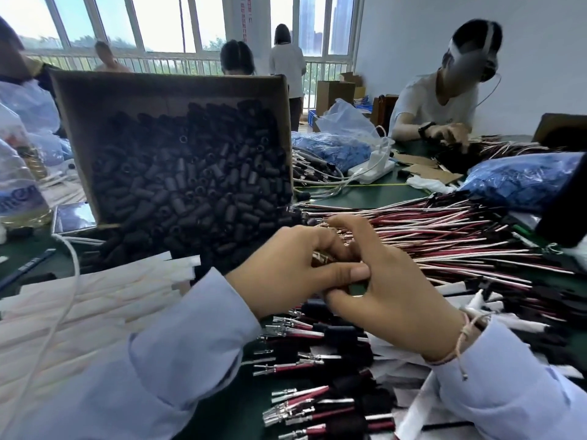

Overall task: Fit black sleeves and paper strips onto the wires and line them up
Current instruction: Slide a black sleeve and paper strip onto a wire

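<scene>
1. the room behind your bench had a long run of windows (165,23) and a white wall. a person in a white shirt (435,103) worked across the green table (365,195) from you.
2. a cardboard box (127,93) stood tilted toward you, left of centre. it was full of black sleeves (190,185), and some of them spilled over its low edge onto the table.
3. the loose wires (444,236), red and white, lay in a broad fan from the centre out to your right, with their near ends under your fingers.
4. a stack of paper strips (79,300) lay at your lower left, beside the box and partly under your left forearm.
5. a blue bag (521,182) sat on the far right, beyond the wires.
6. a row of sleeved wires (317,360) lay below your hands, side by side, with their metal tips pointing left.
7. your left hand (286,268) was curled, with the thumb stretched right. it pinched a few metal wire ends that showed between thumb and forefinger.
8. your right hand (390,296) touched the left, with its fingers arched over the ends of the loose wires and its thumb tucked under your left thumb. you could not tell whether it gripped anything, as the left thumb hid that.
9. a thin cord bracelet (460,341) hung at your right wrist.
</scene>
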Motion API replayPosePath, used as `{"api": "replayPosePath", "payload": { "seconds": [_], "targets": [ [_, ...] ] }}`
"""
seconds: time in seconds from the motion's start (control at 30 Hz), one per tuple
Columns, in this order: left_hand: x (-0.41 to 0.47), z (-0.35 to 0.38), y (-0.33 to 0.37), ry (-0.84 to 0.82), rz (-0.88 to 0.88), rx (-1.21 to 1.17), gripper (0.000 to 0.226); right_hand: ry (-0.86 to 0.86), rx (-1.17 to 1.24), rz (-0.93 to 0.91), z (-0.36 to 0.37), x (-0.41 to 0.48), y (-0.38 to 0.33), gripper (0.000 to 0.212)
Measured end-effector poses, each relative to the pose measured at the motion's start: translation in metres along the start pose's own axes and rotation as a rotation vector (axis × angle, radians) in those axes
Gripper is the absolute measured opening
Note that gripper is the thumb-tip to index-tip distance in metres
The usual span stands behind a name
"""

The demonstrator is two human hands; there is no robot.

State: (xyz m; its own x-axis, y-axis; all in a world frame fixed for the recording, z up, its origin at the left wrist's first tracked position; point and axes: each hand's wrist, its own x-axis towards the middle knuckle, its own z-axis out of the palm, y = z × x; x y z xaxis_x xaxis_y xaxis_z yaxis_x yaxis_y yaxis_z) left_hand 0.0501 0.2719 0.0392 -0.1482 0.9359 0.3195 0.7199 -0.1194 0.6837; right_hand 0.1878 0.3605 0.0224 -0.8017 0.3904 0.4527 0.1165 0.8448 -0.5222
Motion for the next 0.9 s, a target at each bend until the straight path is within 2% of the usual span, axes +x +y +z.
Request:
{"api": "replayPosePath", "payload": {
  "seconds": [0.03, 0.13, 0.2, 0.27, 0.3, 0.37, 0.43, 0.5, 0.57, 0.63, 0.7, 0.77, 0.83, 0.9],
  "targets": [
    [0.001, -0.002, -0.002, -0.017, -0.002, 0.043, 0.039, -0.032, 0.016, -0.001, 0.002, 0.000, 0.000, 0.063],
    [0.004, -0.020, -0.010, 0.023, 0.043, 0.249, 0.057, -0.087, -0.114, -0.089, -0.002, 0.003, 0.003, 0.030],
    [0.003, -0.036, -0.014, -0.002, 0.041, 0.317, 0.059, -0.094, -0.242, -0.136, -0.013, 0.005, 0.009, 0.032],
    [0.001, -0.049, -0.015, -0.112, -0.073, 0.248, 0.056, -0.149, -0.237, -0.098, -0.029, 0.008, 0.014, 0.042],
    [-0.001, -0.052, -0.015, -0.193, -0.134, 0.235, 0.054, -0.238, -0.192, -0.066, -0.036, 0.009, 0.016, 0.045],
    [-0.004, -0.052, -0.012, -0.388, -0.227, 0.343, 0.049, -0.474, -0.149, 0.004, -0.047, 0.008, 0.018, 0.044],
    [-0.010, -0.045, -0.003, -0.572, -0.270, 0.532, 0.048, -0.596, -0.228, 0.104, -0.057, 0.002, 0.025, 0.051],
    [-0.015, -0.032, 0.008, -0.576, -0.277, 0.667, 0.049, -0.545, -0.319, 0.200, -0.073, -0.007, 0.032, 0.063],
    [-0.021, -0.015, 0.021, -0.374, -0.175, 0.886, 0.053, -0.433, -0.332, 0.230, -0.090, -0.012, 0.038, 0.059],
    [-0.031, 0.017, 0.037, -0.170, -0.072, 0.880, 0.070, -0.362, -0.260, 0.274, -0.102, -0.009, 0.048, 0.050],
    [-0.051, 0.064, 0.058, -0.235, -0.061, 0.721, 0.071, -0.297, -0.206, 0.316, -0.105, -0.004, 0.065, 0.039],
    [-0.069, 0.092, 0.064, -0.309, -0.014, 0.717, 0.047, -0.189, -0.193, 0.344, -0.098, 0.002, 0.081, 0.029],
    [-0.073, 0.097, 0.059, -0.442, 0.000, 0.714, 0.027, -0.081, -0.197, 0.380, -0.091, 0.004, 0.097, 0.028],
    [-0.073, 0.089, 0.051, -0.523, 0.070, 0.802, 0.021, -0.051, -0.223, 0.444, -0.089, 0.001, 0.108, 0.029]
  ]
}}
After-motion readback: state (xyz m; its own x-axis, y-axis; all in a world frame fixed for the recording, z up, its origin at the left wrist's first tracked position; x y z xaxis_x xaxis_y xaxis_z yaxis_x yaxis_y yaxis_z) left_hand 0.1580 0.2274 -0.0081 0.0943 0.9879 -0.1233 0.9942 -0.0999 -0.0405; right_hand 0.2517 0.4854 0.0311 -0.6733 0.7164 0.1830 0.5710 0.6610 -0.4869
